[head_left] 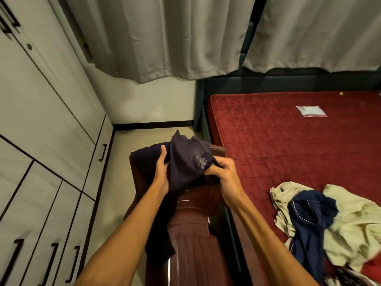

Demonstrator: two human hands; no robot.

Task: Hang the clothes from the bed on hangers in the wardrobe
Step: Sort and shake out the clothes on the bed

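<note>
Gripping with both: your left hand (pixel 162 172) is clutching the navy garment (pixel 185 159), and your right hand (pixel 224 172) is pinching its edge, above the maroon chair (pixel 191 234) beside the bed (pixel 268 141). Likely risk: the hanging tail catching on the chair and dragging loose.

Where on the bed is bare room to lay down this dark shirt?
The red mattress is bare from its left edge to the plastic packet, and between that packet and the clothes pile. The near right corner is crowded with cream and navy garments.
</note>
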